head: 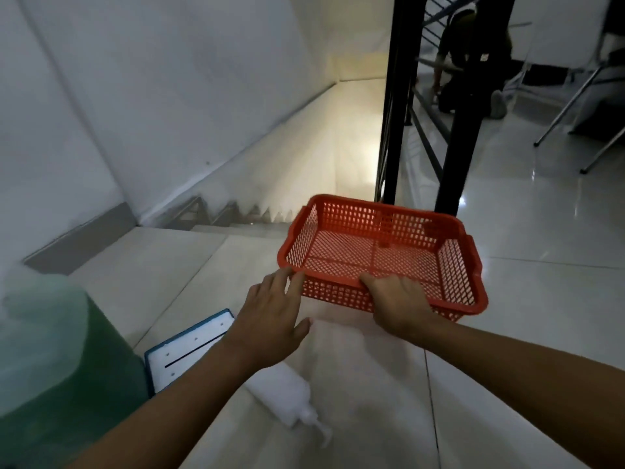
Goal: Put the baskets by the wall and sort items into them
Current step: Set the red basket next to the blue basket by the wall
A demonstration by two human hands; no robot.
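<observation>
An empty red plastic basket (pixel 382 252) with perforated walls is held tilted above the tiled floor, near the top of a staircase. My right hand (pixel 397 304) grips its near rim, fingers curled over the edge. My left hand (pixel 274 316) is spread, its fingertips touching the basket's near left corner. On the floor below my arms lie a white pump bottle (pixel 287 397) on its side and a flat white pad with a blue border (pixel 184 352).
A large green container (pixel 50 360) stands at the lower left by the wall (pixel 101 113). Stairs (pixel 304 164) drop away ahead. A black metal railing (pixel 422 106) rises to the right; behind it a person (pixel 473 59) crouches near chair legs (pixel 575 106).
</observation>
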